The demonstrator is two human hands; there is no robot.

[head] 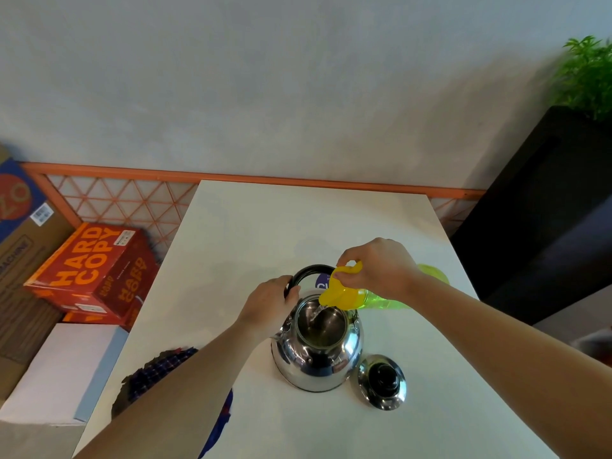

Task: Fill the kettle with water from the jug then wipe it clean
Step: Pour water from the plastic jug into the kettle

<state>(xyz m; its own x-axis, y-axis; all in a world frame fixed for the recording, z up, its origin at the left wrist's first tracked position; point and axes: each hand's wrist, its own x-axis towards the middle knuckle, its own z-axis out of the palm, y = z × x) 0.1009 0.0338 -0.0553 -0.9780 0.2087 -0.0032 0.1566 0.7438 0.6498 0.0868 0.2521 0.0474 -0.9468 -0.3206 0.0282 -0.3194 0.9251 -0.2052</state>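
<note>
A: So, where is the kettle (318,354) now?
B: It stands upright on the white table (298,226), in the lower middle of the frame, and its mouth is uncovered. Its lid (382,383) lies just beside it, to the lower right, with the knob up.
A: And the hands?
B: The left hand (269,306) curls its fingers round the black handle (309,270), which shows just above the kettle body in the frame. The right hand (377,267) grips the green jug (384,299) near its yellow top (339,293). The jug is tilted almost on its side, with the spout over the kettle mouth.
A: Does water come out?
B: Yes, a thin stream of water (317,310) falls from the yellow top into the kettle.
A: Is there a cloth?
B: A dark checked cloth (159,372) lies at the lower left edge of the table, partly hidden under the left forearm. Red boxes (92,270) are stacked at the left of the frame, beside the table.
</note>
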